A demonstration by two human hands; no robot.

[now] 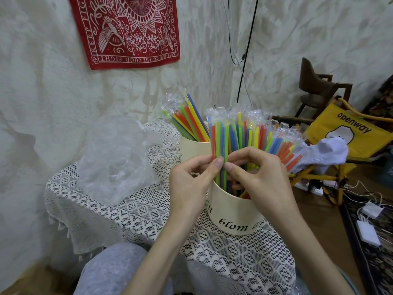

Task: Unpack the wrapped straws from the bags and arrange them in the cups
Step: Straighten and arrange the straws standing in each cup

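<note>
Both your hands, left hand [192, 179] and right hand [258, 177], pinch wrapped straws [221, 143] above the near cup [231, 211]; they're light, slippery: hold mid-shaft, gently.

Bright wrapped straws [238, 135] upright in two cream cups [231, 211].

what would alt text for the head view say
Both hands, left and right, pinch wrapped straws standing in a cream cup on a lace tablecloth. A second cup of straws stands behind, an empty bag to the left.
</note>
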